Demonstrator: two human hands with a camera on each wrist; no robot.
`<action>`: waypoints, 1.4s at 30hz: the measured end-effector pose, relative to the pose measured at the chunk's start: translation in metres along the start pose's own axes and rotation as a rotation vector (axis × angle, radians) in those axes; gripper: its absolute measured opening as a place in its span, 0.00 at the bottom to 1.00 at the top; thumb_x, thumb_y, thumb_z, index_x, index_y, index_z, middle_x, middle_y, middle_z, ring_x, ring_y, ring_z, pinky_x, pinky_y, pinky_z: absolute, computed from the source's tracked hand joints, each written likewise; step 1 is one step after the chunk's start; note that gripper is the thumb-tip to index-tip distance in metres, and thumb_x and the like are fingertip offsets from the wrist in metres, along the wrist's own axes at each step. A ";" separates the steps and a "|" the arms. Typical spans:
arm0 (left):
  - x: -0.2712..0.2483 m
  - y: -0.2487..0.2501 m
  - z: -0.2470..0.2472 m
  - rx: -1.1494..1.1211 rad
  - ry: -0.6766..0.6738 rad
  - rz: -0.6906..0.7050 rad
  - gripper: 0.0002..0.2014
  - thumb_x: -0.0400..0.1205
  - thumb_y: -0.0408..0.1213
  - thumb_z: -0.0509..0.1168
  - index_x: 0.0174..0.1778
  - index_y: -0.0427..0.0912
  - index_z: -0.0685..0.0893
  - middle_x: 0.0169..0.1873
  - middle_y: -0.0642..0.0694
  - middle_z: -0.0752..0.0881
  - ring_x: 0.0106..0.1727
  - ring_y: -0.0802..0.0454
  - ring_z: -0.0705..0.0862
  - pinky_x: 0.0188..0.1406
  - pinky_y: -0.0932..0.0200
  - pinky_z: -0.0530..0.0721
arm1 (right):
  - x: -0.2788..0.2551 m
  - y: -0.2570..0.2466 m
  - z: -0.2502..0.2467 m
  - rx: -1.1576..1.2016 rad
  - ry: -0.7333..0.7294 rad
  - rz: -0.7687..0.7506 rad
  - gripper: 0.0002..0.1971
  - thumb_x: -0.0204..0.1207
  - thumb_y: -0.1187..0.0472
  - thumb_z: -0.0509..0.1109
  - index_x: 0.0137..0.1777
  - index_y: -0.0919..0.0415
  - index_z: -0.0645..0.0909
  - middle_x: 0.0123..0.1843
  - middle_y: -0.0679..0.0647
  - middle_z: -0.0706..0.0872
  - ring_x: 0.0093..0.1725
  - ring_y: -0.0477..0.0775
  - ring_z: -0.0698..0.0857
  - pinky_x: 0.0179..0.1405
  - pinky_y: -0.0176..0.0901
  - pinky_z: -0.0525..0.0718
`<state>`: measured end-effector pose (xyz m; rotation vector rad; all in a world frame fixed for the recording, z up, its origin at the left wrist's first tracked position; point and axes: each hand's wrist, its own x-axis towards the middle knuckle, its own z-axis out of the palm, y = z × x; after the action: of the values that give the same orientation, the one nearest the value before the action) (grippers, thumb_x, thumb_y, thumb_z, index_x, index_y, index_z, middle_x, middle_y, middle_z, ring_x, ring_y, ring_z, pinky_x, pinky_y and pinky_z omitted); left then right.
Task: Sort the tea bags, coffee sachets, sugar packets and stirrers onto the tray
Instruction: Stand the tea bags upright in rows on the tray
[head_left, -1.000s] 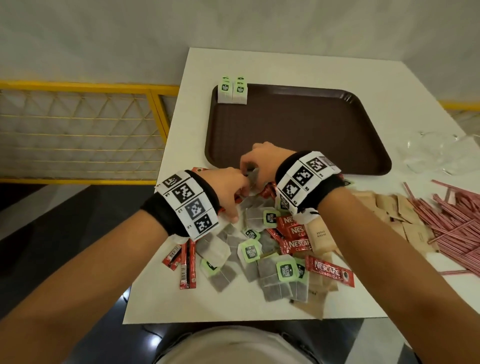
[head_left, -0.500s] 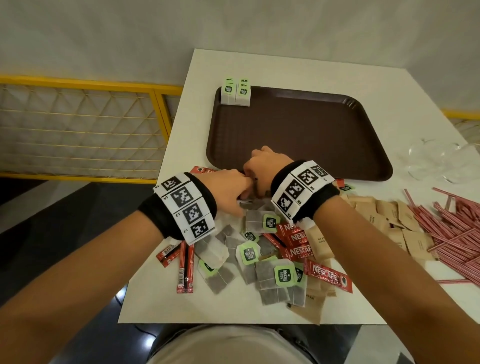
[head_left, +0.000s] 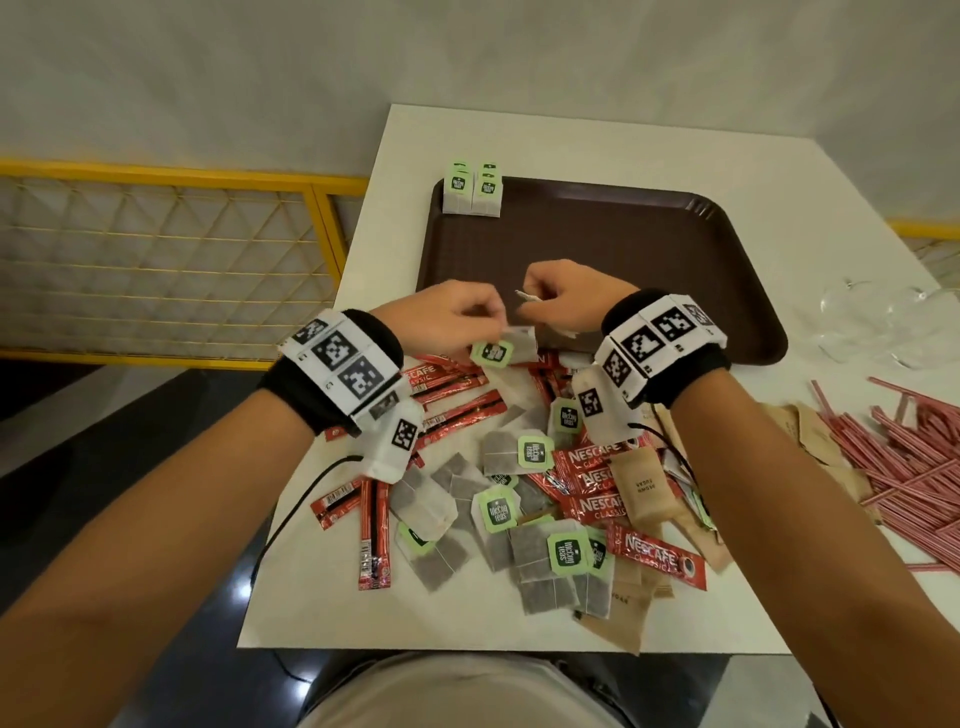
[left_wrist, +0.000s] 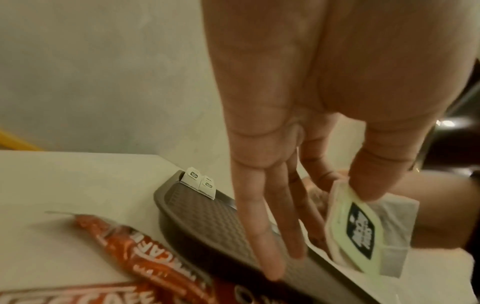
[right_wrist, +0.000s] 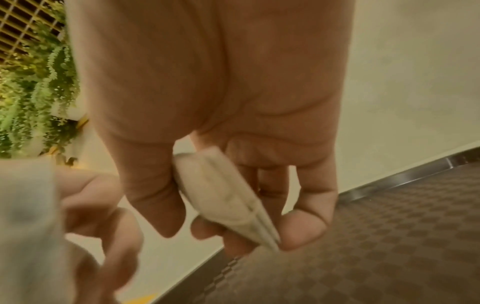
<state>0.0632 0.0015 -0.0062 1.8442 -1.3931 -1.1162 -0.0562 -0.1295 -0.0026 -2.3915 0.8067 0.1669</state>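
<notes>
Over the near rim of the brown tray (head_left: 727, 270), a person's left hand (head_left: 447, 317) pinches a green-tagged tea bag (head_left: 506, 349) while the right hand (head_left: 569, 299) grips a folded stack of tea bags (right_wrist: 228, 197); more sachets litter the white table (head_left: 311, 587).

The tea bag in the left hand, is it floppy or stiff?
Probably floppy: the tea bag looks like thin paper and hangs from the left hand. Likely light, since a fingertip pinch holds it. Its green tag looks stiffer.

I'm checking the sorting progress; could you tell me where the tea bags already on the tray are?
In the head view, the sorted tea bags stand at the tray's far-left corner, against its rim.
</notes>
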 end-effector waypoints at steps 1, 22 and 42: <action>0.000 0.002 -0.004 -0.090 0.021 -0.026 0.08 0.82 0.31 0.60 0.41 0.48 0.77 0.49 0.44 0.82 0.46 0.53 0.83 0.42 0.60 0.88 | 0.001 0.000 -0.001 0.029 -0.005 0.003 0.14 0.78 0.58 0.67 0.34 0.52 0.67 0.33 0.48 0.73 0.31 0.46 0.72 0.34 0.40 0.72; 0.061 0.002 -0.083 -0.298 0.163 -0.175 0.10 0.83 0.25 0.60 0.59 0.39 0.76 0.53 0.35 0.82 0.41 0.49 0.87 0.33 0.67 0.86 | 0.053 0.003 -0.026 0.658 0.208 0.211 0.14 0.75 0.69 0.71 0.60 0.61 0.78 0.46 0.53 0.82 0.50 0.56 0.84 0.40 0.45 0.86; 0.183 -0.050 -0.139 0.136 0.263 -0.121 0.11 0.80 0.27 0.64 0.54 0.46 0.83 0.35 0.50 0.83 0.25 0.64 0.84 0.25 0.74 0.78 | 0.167 0.010 -0.034 0.875 0.327 0.412 0.10 0.74 0.73 0.70 0.55 0.74 0.83 0.50 0.67 0.88 0.35 0.53 0.83 0.40 0.45 0.88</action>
<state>0.2283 -0.1644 -0.0306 2.1095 -1.2456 -0.8151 0.0706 -0.2412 -0.0293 -1.4259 1.2076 -0.3603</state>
